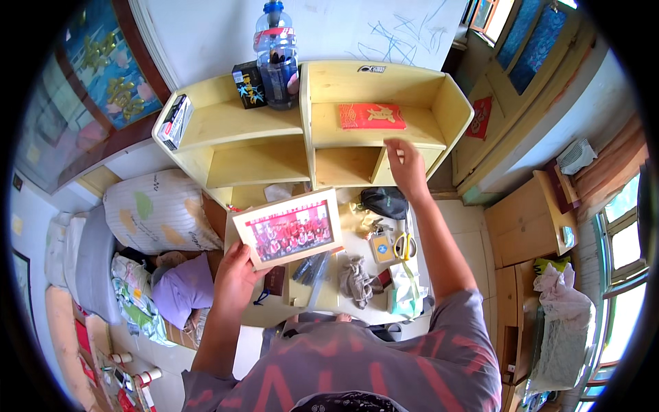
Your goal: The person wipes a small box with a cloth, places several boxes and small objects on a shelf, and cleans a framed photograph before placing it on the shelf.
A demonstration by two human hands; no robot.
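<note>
My left hand grips the lower left corner of a photo frame with a light border, tilted above the desk; it holds a group picture in red tones. My right hand is raised in front of the small cabinet door of the pale yellow shelf unit. Its fingers are curled, and a small pale spot shows between them that I cannot make out. A red envelope with a gold figure lies on the shelf above that hand.
On the desk are yellow-handled scissors, a black pouch, a crumpled grey cloth and a tissue pack. A large blue-capped bottle and a black box stand on the upper left shelf.
</note>
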